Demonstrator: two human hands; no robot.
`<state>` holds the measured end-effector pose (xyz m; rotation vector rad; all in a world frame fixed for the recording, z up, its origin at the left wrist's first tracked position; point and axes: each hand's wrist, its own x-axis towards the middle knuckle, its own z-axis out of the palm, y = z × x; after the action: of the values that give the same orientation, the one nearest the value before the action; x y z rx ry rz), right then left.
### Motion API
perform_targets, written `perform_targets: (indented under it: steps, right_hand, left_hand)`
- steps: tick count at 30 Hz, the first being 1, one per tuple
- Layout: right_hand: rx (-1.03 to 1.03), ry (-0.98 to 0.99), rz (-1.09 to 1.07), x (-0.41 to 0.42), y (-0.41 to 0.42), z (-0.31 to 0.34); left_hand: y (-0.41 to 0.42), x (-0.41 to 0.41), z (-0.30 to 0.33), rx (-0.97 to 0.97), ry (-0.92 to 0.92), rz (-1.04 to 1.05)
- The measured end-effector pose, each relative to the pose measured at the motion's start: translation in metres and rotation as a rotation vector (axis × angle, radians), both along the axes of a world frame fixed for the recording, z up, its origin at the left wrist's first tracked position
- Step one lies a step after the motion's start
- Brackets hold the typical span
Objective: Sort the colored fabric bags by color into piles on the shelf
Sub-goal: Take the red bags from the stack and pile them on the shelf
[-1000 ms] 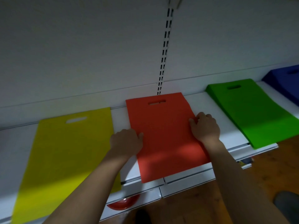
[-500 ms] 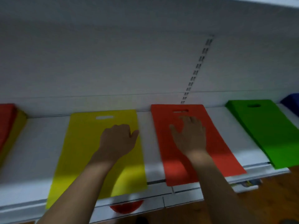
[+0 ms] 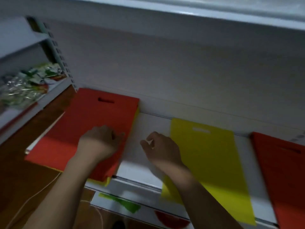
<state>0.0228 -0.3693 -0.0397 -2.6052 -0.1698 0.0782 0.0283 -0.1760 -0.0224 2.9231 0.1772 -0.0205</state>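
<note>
Left hand gripping red bag edge; right hand loosely curled over bare shelf.

wall: white panel | floor: brown wood | light: dim

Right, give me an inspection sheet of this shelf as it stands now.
Surface: white shelf, bare strip between piles.
Job's things: red bag tops the left mixed stack, yellow edges showing beneath; yellow bag lies flat in the middle; another red bag at right.
Clutter: green scrap and a red object on the lower level.
Hands: left hand rests on the left red bag, fingers blurred; right hand loosely curled over bare shelf, holding nothing visible.
Cables: thin pale cord at lower left.
Surroundings: foil packets on side shelf; brown floor.
</note>
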Motion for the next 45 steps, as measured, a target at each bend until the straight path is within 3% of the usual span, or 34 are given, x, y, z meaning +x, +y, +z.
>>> perform_targets:
  steps: [7,12,16,22,33,37,42,45]
  right_hand:
    - [-0.234,-0.009,-0.109,0.022,0.092,-0.007]
    - [-0.310,0.081,-0.200,0.033,0.109,-0.014]
    - [-0.118,0.232,-0.259,0.035,0.102,-0.028]
    - [0.216,0.247,-0.345,0.036,0.091,-0.041]
    - [0.239,0.297,-0.361,0.036,0.092,-0.035]
    - [0.153,0.245,-0.337,0.037,0.092,-0.035]
    - [-0.115,0.028,-0.309,0.027,0.063,-0.026]
    - [-0.162,-0.073,-0.369,0.018,0.021,-0.013]
  left_hand:
    - [0.130,0.005,-0.011,0.118,-0.006,0.136]
    - [0.175,0.015,-0.011,0.169,0.139,0.187]
    - [0.181,0.033,-0.008,0.232,0.285,0.129]
    - [0.175,0.048,-0.005,0.253,0.347,0.091]
    - [0.184,0.069,-0.009,0.059,0.436,0.040]
    - [0.182,0.071,-0.009,0.082,0.365,-0.006]
    - [0.145,0.060,0.001,0.079,0.188,-0.012]
    - [0.105,0.050,0.006,0.058,0.119,-0.021]
